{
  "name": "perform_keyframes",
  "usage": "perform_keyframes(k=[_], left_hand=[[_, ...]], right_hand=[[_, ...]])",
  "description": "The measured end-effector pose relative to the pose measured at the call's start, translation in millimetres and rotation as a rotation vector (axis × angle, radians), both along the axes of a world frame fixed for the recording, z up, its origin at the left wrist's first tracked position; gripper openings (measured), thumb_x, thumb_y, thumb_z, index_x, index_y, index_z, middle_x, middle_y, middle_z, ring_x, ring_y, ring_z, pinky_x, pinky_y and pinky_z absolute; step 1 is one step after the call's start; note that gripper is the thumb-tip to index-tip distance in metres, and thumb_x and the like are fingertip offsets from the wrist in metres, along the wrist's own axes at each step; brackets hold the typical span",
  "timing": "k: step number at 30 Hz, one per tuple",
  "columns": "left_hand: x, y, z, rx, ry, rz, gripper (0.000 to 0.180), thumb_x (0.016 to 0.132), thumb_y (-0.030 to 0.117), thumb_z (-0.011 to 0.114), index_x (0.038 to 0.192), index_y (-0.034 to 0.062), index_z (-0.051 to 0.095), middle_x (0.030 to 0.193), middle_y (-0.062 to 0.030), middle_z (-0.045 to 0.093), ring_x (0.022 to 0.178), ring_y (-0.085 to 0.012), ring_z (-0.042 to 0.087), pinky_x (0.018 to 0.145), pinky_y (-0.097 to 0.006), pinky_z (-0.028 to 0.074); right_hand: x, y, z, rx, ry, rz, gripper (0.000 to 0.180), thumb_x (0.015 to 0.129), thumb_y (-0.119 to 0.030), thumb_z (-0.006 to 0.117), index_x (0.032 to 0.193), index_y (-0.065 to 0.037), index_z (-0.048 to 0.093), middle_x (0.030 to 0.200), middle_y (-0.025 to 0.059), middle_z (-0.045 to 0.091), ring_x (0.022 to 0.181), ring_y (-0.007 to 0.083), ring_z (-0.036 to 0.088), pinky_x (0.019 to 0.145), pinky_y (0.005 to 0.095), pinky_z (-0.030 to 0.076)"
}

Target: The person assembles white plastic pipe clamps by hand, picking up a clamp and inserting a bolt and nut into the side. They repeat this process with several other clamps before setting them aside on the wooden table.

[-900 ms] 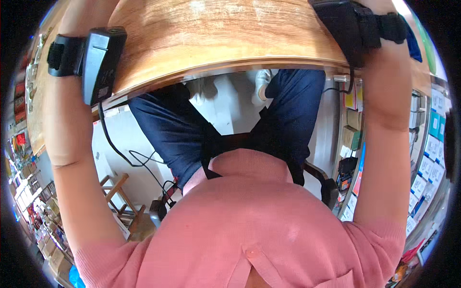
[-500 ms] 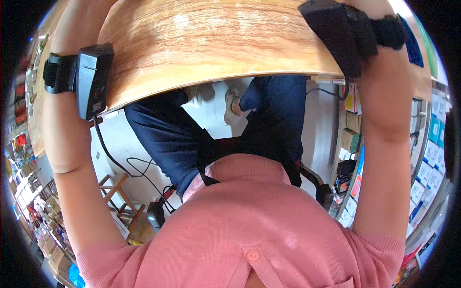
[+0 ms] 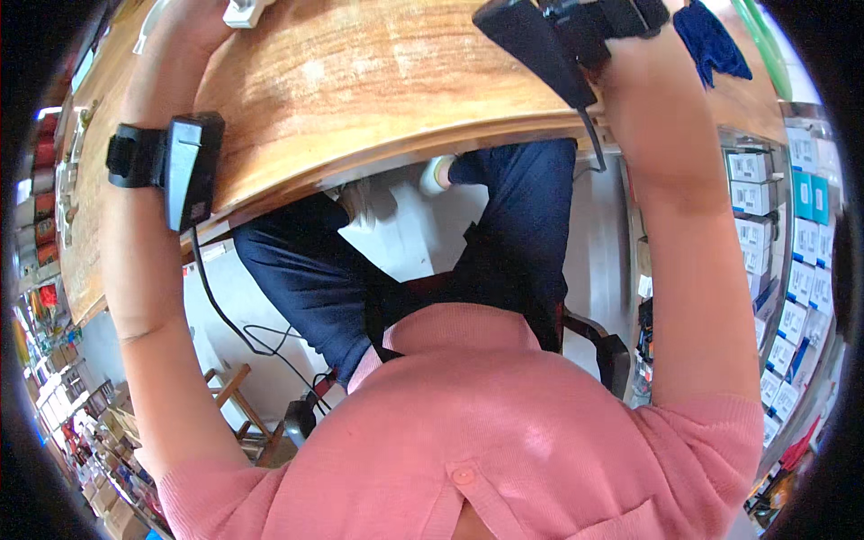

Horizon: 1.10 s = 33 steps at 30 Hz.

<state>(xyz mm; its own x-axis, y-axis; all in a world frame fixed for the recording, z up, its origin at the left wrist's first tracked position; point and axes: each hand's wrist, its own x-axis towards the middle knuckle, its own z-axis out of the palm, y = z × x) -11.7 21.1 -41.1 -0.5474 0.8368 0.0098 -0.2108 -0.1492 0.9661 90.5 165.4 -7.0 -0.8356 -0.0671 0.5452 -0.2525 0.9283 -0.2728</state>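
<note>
My left hand (image 3: 200,20) reaches over the wooden table (image 3: 360,72) at the far left, its fingers cut off by the upper edge. Right beside it is a white plastic piece (image 3: 241,13), only partly in view; whether the hand grips it is hidden. Another thin white piece (image 3: 149,27) shows on the hand's other side. My right forearm (image 3: 670,135) stretches over the table's right part, and the hand itself lies beyond the upper edge. Each wrist carries a strapped black device, one on the left (image 3: 193,171) and one on the right (image 3: 540,49).
A dark blue cloth (image 3: 711,43) lies on the table right of my right wrist, near a green strip (image 3: 763,49). Cables (image 3: 211,292) hang from the left device. Shelved white boxes (image 3: 756,198) stand at the right, a wooden stool (image 3: 236,396) at the lower left.
Both forearms have shifted, the right one leftward and up, uncovering more of the blue cloth. The white pieces by my left hand have come into view.
</note>
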Motion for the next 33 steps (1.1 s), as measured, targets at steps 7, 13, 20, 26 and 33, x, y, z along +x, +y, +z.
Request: perform_keyframes(k=[7, 13, 20, 26, 33], left_hand=[[-48, -17, -6, 0.081, 0.166, -0.193, 0.030, 0.089, 0.025, 0.040, 0.101, -0.0001, 0.050, 0.094, -0.0146, 0.058, 0.079, -0.0205, 0.060, 0.069, -0.031, 0.053], [11, -11, 3, -0.036, 0.209, -0.151, 0.026, 0.087, 0.020, 0.045, 0.104, 0.0018, 0.054, 0.076, 0.0011, 0.056, 0.068, -0.0064, 0.054, 0.058, -0.018, 0.044], [7, -14, 19, -0.033, -0.178, -0.094, 0.027, 0.087, 0.023, 0.046, 0.104, 0.0033, 0.052, 0.083, -0.0063, 0.060, 0.070, -0.0159, 0.059, 0.062, -0.029, 0.051], [7, -19, 25, 0.044, -0.347, -0.379, 0.030, 0.082, 0.023, 0.053, 0.104, 0.0021, 0.050, 0.094, -0.0060, 0.056, 0.081, -0.0203, 0.058, 0.073, -0.036, 0.049], [13, -18, 34, 0.019, -0.268, -0.253, 0.022, 0.079, 0.013, 0.057, 0.098, 0.0039, 0.051, 0.082, -0.0017, 0.057, 0.069, -0.0082, 0.056, 0.060, -0.025, 0.050]], right_hand=[[7, -14, 26, -0.161, -0.234, -0.023, 0.027, 0.076, -0.029, 0.060, 0.080, -0.002, 0.061, 0.067, 0.0110, 0.061, 0.060, 0.0144, 0.057, 0.056, 0.0240, 0.046], [21, -9, 6, -0.025, -0.001, -0.075, 0.019, 0.075, -0.028, 0.057, 0.078, -0.010, 0.061, 0.071, 0.0082, 0.061, 0.065, 0.0247, 0.059, 0.055, 0.0354, 0.045], [16, -18, 11, -0.113, 0.077, 0.012, 0.015, 0.075, -0.022, 0.056, 0.081, -0.009, 0.060, 0.071, 0.0069, 0.060, 0.067, 0.0250, 0.058, 0.059, 0.0347, 0.046], [15, -13, 10, -0.138, 0.079, -0.060, 0.019, 0.075, -0.023, 0.058, 0.082, -0.005, 0.057, 0.071, 0.0078, 0.059, 0.066, 0.0249, 0.058, 0.059, 0.0334, 0.045], [17, -18, 14, -0.169, 0.086, -0.061, 0.014, 0.075, -0.019, 0.058, 0.080, -0.006, 0.056, 0.070, 0.0077, 0.058, 0.064, 0.0228, 0.058, 0.056, 0.0318, 0.044]])
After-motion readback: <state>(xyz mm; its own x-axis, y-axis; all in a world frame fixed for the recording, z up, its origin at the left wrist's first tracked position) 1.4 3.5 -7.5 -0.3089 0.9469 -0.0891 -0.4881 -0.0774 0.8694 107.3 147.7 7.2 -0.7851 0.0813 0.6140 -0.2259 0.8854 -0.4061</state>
